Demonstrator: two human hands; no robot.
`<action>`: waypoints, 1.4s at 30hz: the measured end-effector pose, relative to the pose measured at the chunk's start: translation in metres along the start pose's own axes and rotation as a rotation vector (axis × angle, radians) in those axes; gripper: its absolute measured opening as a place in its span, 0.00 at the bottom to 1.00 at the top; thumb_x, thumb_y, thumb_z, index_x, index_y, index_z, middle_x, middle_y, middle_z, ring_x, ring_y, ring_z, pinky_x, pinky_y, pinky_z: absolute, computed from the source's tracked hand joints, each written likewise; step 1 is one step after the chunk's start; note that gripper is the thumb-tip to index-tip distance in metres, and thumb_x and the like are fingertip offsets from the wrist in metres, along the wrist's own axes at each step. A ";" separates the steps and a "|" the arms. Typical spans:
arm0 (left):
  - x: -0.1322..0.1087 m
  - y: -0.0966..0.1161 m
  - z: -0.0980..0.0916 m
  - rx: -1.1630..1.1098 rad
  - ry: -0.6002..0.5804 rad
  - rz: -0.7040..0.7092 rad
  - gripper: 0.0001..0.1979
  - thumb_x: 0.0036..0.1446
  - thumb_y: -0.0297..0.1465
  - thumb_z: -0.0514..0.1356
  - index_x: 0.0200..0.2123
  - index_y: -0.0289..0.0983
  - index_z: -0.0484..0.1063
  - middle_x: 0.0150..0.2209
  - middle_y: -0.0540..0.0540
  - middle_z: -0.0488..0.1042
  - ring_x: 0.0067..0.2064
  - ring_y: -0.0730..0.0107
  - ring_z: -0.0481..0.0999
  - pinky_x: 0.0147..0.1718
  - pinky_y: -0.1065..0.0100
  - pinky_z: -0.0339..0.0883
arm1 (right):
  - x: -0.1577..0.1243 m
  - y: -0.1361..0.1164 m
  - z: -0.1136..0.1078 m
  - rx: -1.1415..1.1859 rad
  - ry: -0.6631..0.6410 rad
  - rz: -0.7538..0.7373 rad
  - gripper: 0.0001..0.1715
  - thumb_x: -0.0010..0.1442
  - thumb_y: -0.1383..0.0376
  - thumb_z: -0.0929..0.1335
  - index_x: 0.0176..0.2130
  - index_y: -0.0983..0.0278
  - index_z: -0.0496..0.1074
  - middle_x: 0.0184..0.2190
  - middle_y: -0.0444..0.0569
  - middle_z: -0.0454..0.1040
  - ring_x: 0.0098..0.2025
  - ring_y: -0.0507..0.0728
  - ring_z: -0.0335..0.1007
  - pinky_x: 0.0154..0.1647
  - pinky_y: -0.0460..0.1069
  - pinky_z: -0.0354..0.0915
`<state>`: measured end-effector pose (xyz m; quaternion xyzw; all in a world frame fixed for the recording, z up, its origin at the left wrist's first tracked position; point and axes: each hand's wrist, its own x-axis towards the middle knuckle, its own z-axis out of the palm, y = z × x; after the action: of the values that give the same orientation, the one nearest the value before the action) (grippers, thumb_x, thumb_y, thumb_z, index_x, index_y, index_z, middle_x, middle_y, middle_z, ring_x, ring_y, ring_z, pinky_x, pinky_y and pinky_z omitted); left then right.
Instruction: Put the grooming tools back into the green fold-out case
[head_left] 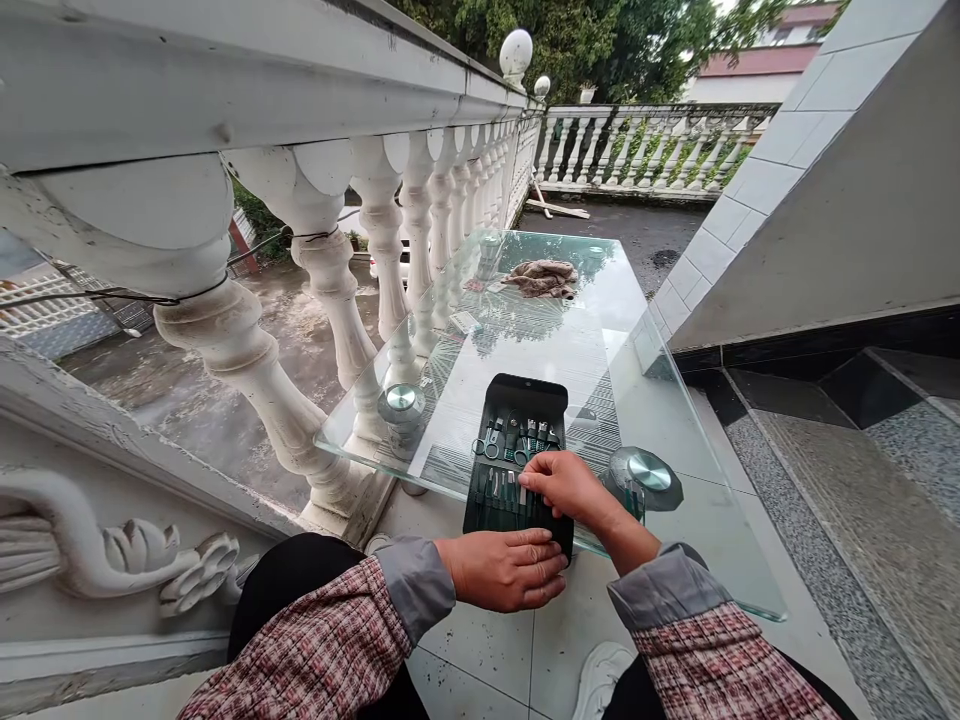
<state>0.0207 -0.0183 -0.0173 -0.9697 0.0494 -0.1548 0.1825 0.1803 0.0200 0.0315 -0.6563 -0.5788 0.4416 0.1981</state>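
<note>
A dark green manicure kit case lies unfolded on the near edge of the glass table. Its upper row holds small scissors and several nail clippers; slim metal tools stand in the lower row. My left hand rests flat across the case's near end, fingers stretched out. Over the lower row, my right hand pinches the top of a slim flat metal tool between thumb and forefinger. The tool's lower part is in the row, and its exact kind is too small to make out.
Beyond the case, a crumpled brown cloth lies on the glass table. A white balustrade runs along the left. Dark-edged steps and a tiled wall are at the right.
</note>
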 end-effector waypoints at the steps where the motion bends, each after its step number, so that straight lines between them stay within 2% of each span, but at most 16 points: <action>1: 0.000 0.000 0.000 0.000 0.007 0.002 0.14 0.62 0.27 0.50 0.49 0.33 0.69 0.52 0.39 0.70 0.53 0.63 0.69 0.60 0.57 0.56 | 0.001 0.001 0.000 -0.001 -0.002 -0.001 0.08 0.51 0.67 0.66 0.22 0.65 0.66 0.10 0.36 0.58 0.11 0.44 0.53 0.10 0.40 0.53; 5: -0.001 -0.002 0.000 -0.002 0.044 0.003 0.14 0.62 0.27 0.50 0.49 0.31 0.69 0.51 0.39 0.70 0.53 0.62 0.70 0.60 0.57 0.57 | 0.005 0.004 0.000 0.007 -0.006 -0.009 0.08 0.51 0.67 0.66 0.22 0.65 0.65 0.10 0.36 0.59 0.11 0.45 0.55 0.11 0.40 0.54; 12: -0.003 -0.004 -0.002 0.028 0.026 0.017 0.14 0.62 0.27 0.51 0.49 0.31 0.68 0.52 0.37 0.69 0.53 0.62 0.70 0.59 0.57 0.59 | 0.005 0.003 0.000 0.025 0.003 -0.010 0.09 0.50 0.67 0.66 0.21 0.65 0.65 0.10 0.36 0.58 0.11 0.45 0.53 0.10 0.40 0.53; 21: -0.004 -0.003 0.001 0.062 0.187 0.007 0.13 0.62 0.29 0.51 0.46 0.32 0.71 0.47 0.42 0.74 0.50 0.64 0.72 0.58 0.59 0.60 | 0.004 0.000 -0.002 0.041 0.009 0.022 0.09 0.50 0.67 0.67 0.21 0.65 0.65 0.10 0.36 0.58 0.12 0.45 0.54 0.11 0.40 0.55; 26: -0.003 -0.005 -0.003 0.087 0.189 0.024 0.12 0.62 0.28 0.51 0.45 0.33 0.71 0.47 0.42 0.73 0.47 0.67 0.73 0.58 0.60 0.59 | 0.005 0.000 -0.003 0.044 -0.003 0.033 0.09 0.52 0.68 0.66 0.21 0.65 0.65 0.09 0.35 0.58 0.10 0.45 0.53 0.10 0.41 0.54; 29: -0.004 -0.006 -0.006 0.091 0.204 0.036 0.11 0.61 0.27 0.52 0.44 0.32 0.71 0.43 0.42 0.73 0.42 0.70 0.73 0.55 0.62 0.63 | 0.004 0.000 -0.003 0.048 -0.008 0.032 0.09 0.52 0.69 0.66 0.21 0.65 0.65 0.09 0.35 0.58 0.10 0.45 0.53 0.10 0.40 0.53; 34: -0.005 -0.009 -0.010 0.073 0.231 0.017 0.08 0.59 0.26 0.55 0.41 0.31 0.71 0.31 0.47 0.70 0.30 0.75 0.69 0.41 0.66 0.69 | 0.003 0.001 -0.003 0.053 -0.007 0.041 0.09 0.52 0.69 0.66 0.21 0.65 0.65 0.09 0.35 0.58 0.09 0.45 0.53 0.10 0.40 0.51; 42: -0.003 -0.007 -0.009 0.073 0.260 -0.004 0.07 0.60 0.27 0.54 0.37 0.33 0.71 0.26 0.50 0.66 0.28 0.76 0.65 0.38 0.68 0.68 | 0.003 -0.002 -0.006 0.088 0.026 0.080 0.10 0.51 0.69 0.67 0.21 0.65 0.64 0.08 0.35 0.57 0.09 0.45 0.52 0.10 0.40 0.51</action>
<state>0.0149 -0.0144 -0.0080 -0.9342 0.0651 -0.2811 0.2097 0.1836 0.0250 0.0354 -0.6752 -0.5295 0.4655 0.2168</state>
